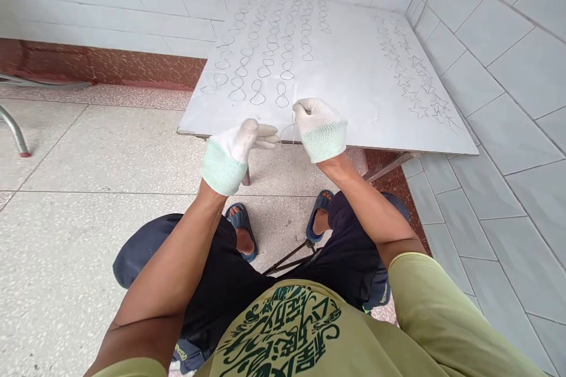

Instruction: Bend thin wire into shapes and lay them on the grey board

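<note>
My right hand (pixel 319 121), in a white glove with a pale green cuff, is closed in a pinch on a thin wire (pixel 294 132) at the table's near edge. A curved part of the wire reaches toward my left hand (pixel 247 140). That hand wears a matching glove; its fingers are stretched out toward the right hand, the thumb lying apart from their tips. Whether the wire touches the left fingertips is too fine to tell. Just beyond the hands, a figure-eight wire shape (pixel 282 94) lies flat on the white tabletop (pixel 345 82).
Rows of figure-eight wire shapes (pixel 265 66) cover the table's left part. Star-shaped wire pieces (pixel 418 109) lie along its right side. Tiled walls (pixel 499 65) border the table behind and on the right. A curved metal leg (pixel 15 129) stands on the floor at left.
</note>
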Demonstrator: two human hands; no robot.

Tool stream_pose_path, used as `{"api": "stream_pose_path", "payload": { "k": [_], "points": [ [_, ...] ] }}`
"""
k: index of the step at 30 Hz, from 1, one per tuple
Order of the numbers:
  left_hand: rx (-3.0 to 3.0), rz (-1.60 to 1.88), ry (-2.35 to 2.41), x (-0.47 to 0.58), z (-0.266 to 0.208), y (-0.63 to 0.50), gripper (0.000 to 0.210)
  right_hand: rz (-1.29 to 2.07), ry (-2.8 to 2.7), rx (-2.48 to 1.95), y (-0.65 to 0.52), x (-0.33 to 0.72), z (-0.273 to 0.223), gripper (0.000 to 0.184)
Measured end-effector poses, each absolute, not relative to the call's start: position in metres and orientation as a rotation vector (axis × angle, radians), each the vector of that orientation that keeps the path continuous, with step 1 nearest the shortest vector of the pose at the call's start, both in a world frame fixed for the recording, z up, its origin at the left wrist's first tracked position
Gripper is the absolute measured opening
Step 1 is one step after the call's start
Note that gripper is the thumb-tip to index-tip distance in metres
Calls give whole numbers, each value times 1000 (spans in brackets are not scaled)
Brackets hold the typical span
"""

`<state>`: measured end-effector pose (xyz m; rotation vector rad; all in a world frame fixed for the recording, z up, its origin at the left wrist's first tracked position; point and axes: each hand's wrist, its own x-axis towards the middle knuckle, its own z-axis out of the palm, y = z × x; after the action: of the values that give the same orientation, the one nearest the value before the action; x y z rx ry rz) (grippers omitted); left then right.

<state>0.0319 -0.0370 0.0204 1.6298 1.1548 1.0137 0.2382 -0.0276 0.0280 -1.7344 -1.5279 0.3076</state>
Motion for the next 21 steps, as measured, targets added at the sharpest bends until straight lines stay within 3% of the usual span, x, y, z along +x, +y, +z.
{"api": "stream_pose_path", "payload": {
  "k": [4,7,14,21],
  "points": [
    [1596,855,1208,45,19,-34,45,177,-1629,-1837,-32,235,33,43],
    [1514,946,1206,53,15,-33,33,182,-1642,-1815,-32,237,28,43],
    [1220,1465,1140,56,-4,-28,31,208,-1567,-1553,-23,260,3,34],
    [1007,1663,934,45,-15,-12,42,294,-1678,-1488,-29,262,10,39]
  ]
}}
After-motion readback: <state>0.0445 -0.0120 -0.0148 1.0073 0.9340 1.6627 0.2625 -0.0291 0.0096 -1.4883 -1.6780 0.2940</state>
